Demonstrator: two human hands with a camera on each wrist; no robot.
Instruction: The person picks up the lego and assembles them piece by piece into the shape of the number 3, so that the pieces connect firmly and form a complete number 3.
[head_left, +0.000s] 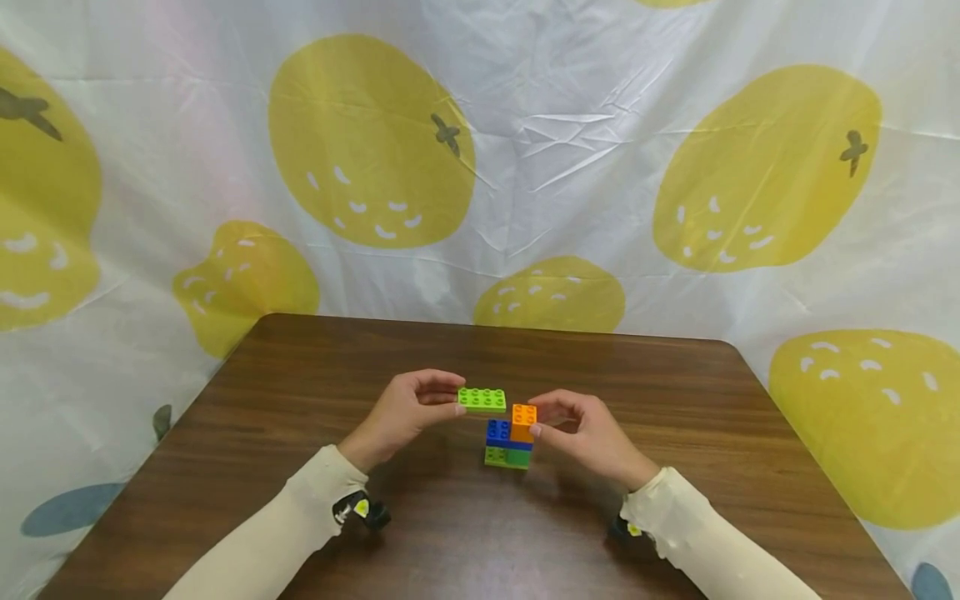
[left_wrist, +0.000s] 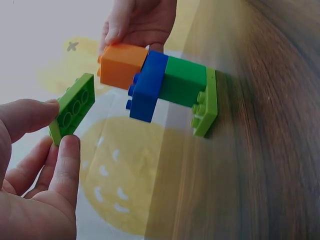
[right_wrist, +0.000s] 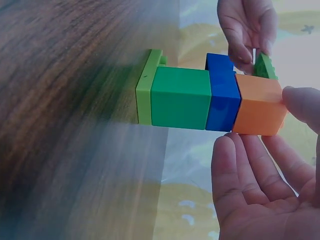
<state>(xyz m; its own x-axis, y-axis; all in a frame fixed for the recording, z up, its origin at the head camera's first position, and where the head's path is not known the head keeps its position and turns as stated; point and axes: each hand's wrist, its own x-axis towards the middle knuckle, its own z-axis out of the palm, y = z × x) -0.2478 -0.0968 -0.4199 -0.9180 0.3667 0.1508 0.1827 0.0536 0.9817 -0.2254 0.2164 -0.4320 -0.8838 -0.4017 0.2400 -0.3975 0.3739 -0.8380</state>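
My left hand [head_left: 405,414] pinches a flat lime-green brick [head_left: 482,400] by its left end, studs up, above and left of a small brick stack. From the bottom, that stack has a lime-green plate [left_wrist: 212,102], a green brick [right_wrist: 180,98], a blue brick [left_wrist: 149,86] and an orange brick [head_left: 524,422] on top. The orange brick sits on the right half of the blue one, whose left studs are bare. My right hand [head_left: 592,437] holds the orange brick between thumb and fingers. In the left wrist view the hollow underside of the held lime-green brick shows.
The stack stands on a brown wooden table [head_left: 495,533] with rounded far corners. Behind the table hangs a white curtain [head_left: 555,158] printed with yellow fruit. Both wrists wear dark straps below cream sleeves [head_left: 262,533].
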